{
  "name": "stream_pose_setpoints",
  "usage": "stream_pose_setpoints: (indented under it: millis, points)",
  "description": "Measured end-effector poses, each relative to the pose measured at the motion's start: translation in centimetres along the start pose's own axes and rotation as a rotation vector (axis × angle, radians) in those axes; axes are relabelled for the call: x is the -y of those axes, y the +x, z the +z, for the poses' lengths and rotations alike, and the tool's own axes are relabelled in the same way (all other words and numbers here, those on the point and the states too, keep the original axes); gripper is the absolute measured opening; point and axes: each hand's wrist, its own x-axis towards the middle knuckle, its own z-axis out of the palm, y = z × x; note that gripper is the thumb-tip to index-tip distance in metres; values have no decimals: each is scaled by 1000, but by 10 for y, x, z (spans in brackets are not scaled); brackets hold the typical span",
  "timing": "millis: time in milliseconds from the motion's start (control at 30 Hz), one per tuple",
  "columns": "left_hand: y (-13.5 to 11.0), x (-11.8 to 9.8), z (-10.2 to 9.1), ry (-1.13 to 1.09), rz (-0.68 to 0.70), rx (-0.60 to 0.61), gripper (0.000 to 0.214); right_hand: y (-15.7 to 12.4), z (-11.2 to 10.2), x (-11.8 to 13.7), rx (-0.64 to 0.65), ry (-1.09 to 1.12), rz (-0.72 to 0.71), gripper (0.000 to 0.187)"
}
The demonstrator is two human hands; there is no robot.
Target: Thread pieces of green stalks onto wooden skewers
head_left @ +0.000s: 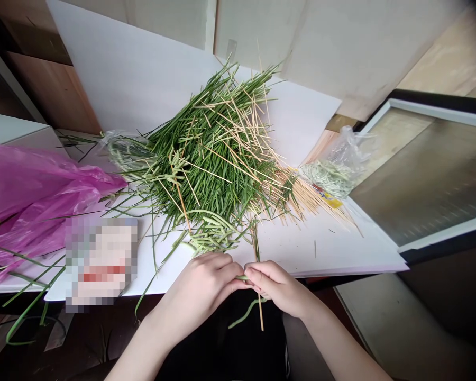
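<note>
My left hand (196, 288) and my right hand (280, 288) meet at the front edge of a white board (313, 248), their fingertips pinching a thin green stem (244, 316). A thin wooden skewer (260, 312) hangs down from between my fingers, and the stem's end droops beside it. Beyond my hands lies a large heap of long green leafy stems mixed with skewers (214, 153). Pale green stem pieces (214, 236) sit at its near edge, just ahead of my hands. A bundle of bare skewers (305, 198) fans out at the heap's right side.
A clear plastic bag of pale green stems (333, 172) lies at the right, and another bag (122, 151) sits behind the heap's left. A crumpled pink plastic bag (31, 201) and a blurred flat package (101, 262) lie left. A framed glass panel (424, 180) stands right.
</note>
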Motion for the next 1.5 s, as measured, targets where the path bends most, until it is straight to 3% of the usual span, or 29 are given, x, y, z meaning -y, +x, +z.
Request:
stream_pose_setpoints:
  millis: [100, 200, 300, 467, 600, 733, 833, 933, 1067, 1167, 1300, 1400, 1500]
  points:
    - [0, -1, 1, -38, -32, -2, 35, 0, 1, -1, -11, 12, -50, 50]
    - [1, -5, 2, -211, -98, -33, 40, -3, 3, 3, -38, -21, -125, 50]
    - [4, -14, 6, -577, -221, -24, 46, -11, 8, 9, -106, -98, -217, 47]
    - [10, -25, 18, -1273, -567, -11, 56, -19, 19, 11, -342, -384, -450, 35]
    - [11, -28, 23, -1404, -665, 29, 59, -20, 19, 8, -478, -626, -671, 28]
    - [11, -29, 28, -1487, -680, 80, 59, -20, 11, 5, -569, -1096, -962, 21]
    - [11, -20, 27, -1525, -693, 65, 62, -20, 2, 2, -578, -1192, -1031, 13]
    - [8, 0, 15, -1365, -685, -21, 63, -20, -7, -1, -594, -1126, -970, 13]
    - [3, 28, 6, -647, -596, -233, 52, -17, -7, -2, -491, -963, -744, 23]
    - [1, 42, 18, -239, -528, -314, 30, -13, 1, 1, -330, -856, -577, 30]
    - [0, 48, 34, -102, -448, -401, 42, -13, 11, 4, -214, -766, -439, 24]
    - [1, 38, 28, -115, -406, -445, 29, -15, 13, 3, -187, -680, -267, 19]
    - [3, 19, 16, -310, -329, -254, 18, -16, 14, 0, -192, -466, -87, 28]
